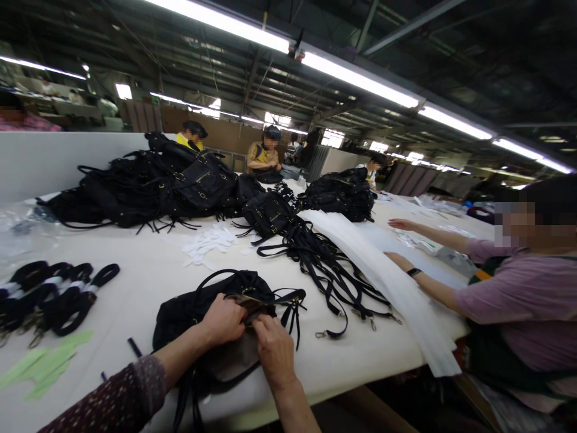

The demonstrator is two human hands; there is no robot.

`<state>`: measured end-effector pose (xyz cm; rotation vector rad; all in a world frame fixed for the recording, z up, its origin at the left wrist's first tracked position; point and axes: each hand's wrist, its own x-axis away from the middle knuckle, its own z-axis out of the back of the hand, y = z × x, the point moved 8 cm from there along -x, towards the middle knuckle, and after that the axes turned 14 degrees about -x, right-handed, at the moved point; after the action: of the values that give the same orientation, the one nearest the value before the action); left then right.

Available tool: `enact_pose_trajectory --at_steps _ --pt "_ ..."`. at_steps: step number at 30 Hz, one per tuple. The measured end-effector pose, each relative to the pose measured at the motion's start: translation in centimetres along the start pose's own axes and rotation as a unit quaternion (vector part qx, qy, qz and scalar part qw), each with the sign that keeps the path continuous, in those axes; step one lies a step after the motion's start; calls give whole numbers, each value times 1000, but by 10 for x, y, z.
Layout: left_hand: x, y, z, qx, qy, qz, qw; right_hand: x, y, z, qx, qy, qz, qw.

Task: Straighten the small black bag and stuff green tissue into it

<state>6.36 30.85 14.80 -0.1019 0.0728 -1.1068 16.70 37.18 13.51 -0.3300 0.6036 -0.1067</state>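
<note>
A black bag [180, 307] lies on the white table in front of me, its opening showing a brownish lining and its tasselled cords spread to the right. My left hand [225, 320] is closed at the left side of the opening, fingers curled on the bag's edge. Close beside it, my right hand [274, 346] pinches the opening's right side, with its fingertips partly hidden in the bag. Dark straps hang from the bag below my left forearm.
Black bags [180, 186] are heaped behind, with loose straps [320, 258] and white slips [211, 240] nearer. Coiled straps [85, 294] and green strips [49, 361] lie left. At right, a person [509, 294] reaches over white sheets [383, 276]. Other people sit farther back.
</note>
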Motion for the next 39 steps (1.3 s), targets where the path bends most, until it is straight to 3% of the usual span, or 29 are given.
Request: enact_pose_trajectory --at_steps 5,12,17,21,25,33,39 --pt "0 -4 5 7 -6 -2 1000 1 0 -10 -17 12 29 999" --pt "1 -2 4 11 -13 -4 1000 26 -3 -19 -55 -52 81 994" --pt "1 -1 4 10 -8 2 1000 20 -1 -8 -33 -9 85 996" --pt "0 -1 5 10 -8 1 1000 17 -3 -17 -22 4 77 997" --pt "1 -1 4 10 -8 1 1000 23 -2 -30 -27 -45 52 997" --pt "-1 0 7 6 -8 -3 1000 12 -8 -33 16 -129 35 991" --pt "-2 1 4 -2 -22 -5 1000 -2 -23 -44 58 -253 50 964"
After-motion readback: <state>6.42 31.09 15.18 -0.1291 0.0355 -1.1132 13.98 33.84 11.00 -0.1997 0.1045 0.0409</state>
